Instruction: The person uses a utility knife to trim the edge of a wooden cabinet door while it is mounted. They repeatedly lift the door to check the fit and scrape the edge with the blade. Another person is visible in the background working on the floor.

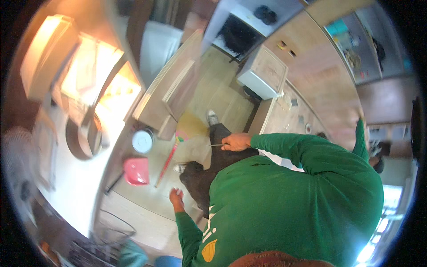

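My right hand (237, 142) is closed around one end of a thin, straight rod-like tool (216, 145), held in front of my dark trousers and pointing left. What kind of tool it is cannot be made out. My left hand (176, 198) hangs in the air beside my left leg, its fingers loosely bent and apart. Nothing shows in it. On the floor near it lie a pink dustpan (136, 171) and a broom with a red handle (166, 163) and yellowish bristles (193, 123).
A lidded white bucket (142, 141) stands by the wooden panels (162, 95). Left is a white worktop (84, 191) under a bright light. A white drawer-like box (263, 73) sits on the wooden cabinet to the right. A cable (120, 218) trails along the floor. Another green sleeve (361, 144) shows far right.
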{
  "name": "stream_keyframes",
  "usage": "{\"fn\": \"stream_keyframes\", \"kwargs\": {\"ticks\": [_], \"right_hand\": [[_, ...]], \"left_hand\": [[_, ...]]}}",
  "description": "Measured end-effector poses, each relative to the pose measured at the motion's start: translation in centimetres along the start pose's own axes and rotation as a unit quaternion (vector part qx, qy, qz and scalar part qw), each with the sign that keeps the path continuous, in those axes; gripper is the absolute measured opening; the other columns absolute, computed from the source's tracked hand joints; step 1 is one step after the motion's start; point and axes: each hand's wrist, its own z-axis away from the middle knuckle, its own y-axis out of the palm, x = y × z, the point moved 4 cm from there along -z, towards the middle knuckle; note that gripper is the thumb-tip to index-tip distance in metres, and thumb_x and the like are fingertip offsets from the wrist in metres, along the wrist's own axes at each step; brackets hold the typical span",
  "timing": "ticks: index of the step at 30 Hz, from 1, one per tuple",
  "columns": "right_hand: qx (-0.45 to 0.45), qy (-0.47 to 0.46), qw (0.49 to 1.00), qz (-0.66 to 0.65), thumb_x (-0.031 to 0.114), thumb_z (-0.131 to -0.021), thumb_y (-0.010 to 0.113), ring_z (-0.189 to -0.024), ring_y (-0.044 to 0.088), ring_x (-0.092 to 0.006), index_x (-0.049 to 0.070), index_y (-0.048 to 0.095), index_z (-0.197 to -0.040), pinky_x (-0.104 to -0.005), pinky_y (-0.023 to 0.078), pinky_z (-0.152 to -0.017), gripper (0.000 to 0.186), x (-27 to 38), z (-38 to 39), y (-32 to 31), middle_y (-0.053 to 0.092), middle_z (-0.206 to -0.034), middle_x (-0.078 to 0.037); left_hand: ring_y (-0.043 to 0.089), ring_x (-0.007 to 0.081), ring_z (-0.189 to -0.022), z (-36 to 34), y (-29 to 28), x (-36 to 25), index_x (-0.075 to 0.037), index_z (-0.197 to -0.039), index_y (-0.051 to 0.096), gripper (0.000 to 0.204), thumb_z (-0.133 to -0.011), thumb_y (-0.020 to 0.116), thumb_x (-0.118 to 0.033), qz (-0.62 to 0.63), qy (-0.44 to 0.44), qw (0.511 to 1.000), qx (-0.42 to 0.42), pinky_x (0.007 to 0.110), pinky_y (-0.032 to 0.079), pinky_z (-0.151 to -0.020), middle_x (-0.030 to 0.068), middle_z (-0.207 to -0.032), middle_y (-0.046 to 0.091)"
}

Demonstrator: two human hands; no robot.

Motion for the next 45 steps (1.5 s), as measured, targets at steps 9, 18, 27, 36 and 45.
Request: {"fn": "stream_keyframes", "kwargs": {"ticks": [9, 18, 27, 36, 45], "right_hand": [[-0.32, 0.048, 0.93, -0.172, 0.019, -0.1, 0.054, -0.092, 0.068, -0.0436, 0.0, 0.067, -0.111, -0.0484, 0.055, -0.085, 0.025, -9.3, 6.4, 2.1, 0.069, -0.108, -0.025], [-0.551, 0.165, 0.683, -0.45, 0.043, -0.095, 0.068, -0.049, 0.054, -0.0151, 0.001, 0.063, -0.083, -0.0366, 0.045, -0.047, 0.043, -31.2, 7.2, -24.7, 0.053, -0.059, -0.003], [-0.605, 0.083, 0.758, -0.228, 0.046, -0.099, 0.061, -0.093, 0.068, -0.0442, 0.008, 0.045, -0.154, -0.0489, 0.054, -0.086, 0.069, -53.4, -11.1, -58.5, 0.069, -0.104, -0.029], [-0.551, 0.103, 0.827, 0.041, 0.044, -0.101, 0.054, -0.098, 0.069, -0.0433, 0.02, 0.05, -0.151, -0.0543, 0.055, -0.088, 0.056, -69.9, -26.8, -75.4, 0.05, -0.151, -0.024], [-0.515, 0.134, 0.825, 0.191, 0.033, -0.1, 0.051, -0.094, 0.069, -0.0438, 0.002, 0.063, -0.118, -0.0526, 0.056, -0.083, 0.038, -73.8, -30.0, -77.7, 0.068, -0.109, -0.03]], "left_hand": [[0.068, 0.0267, -0.074, 3.0, -1.5, -8.9, -0.008, -0.131, 0.056, 0.04, -0.105, 0.056, -0.038, -0.223, -0.054, 0.973, 0.001, 0.037, 0.054, -0.06, 0.0123, -0.111, 0.068], [0.066, 0.0258, -0.103, -0.9, 28.3, -17.0, -0.006, -0.136, 0.054, 0.048, -0.105, 0.058, -0.042, -0.211, 0.103, 0.967, 0.101, 0.037, 0.054, -0.084, 0.0118, -0.123, 0.065], [0.068, 0.0244, -0.097, 10.0, 38.2, -4.1, -0.007, -0.143, 0.05, 0.051, -0.103, 0.061, -0.037, -0.146, -0.032, 0.989, -0.02, 0.039, 0.056, -0.083, 0.0117, -0.118, 0.066], [0.07, 0.0295, -0.104, 16.6, 44.1, 1.6, -0.015, -0.148, 0.045, 0.05, -0.104, 0.06, -0.032, -0.001, -0.174, 0.976, -0.131, 0.042, 0.057, -0.085, 0.0103, -0.117, 0.066], [0.068, 0.0299, -0.106, 15.3, 54.6, 0.3, -0.009, -0.154, 0.037, 0.061, -0.104, 0.062, -0.035, -0.168, -0.11, 0.972, -0.118, 0.043, 0.057, -0.09, 0.0185, -0.124, 0.064]]}}
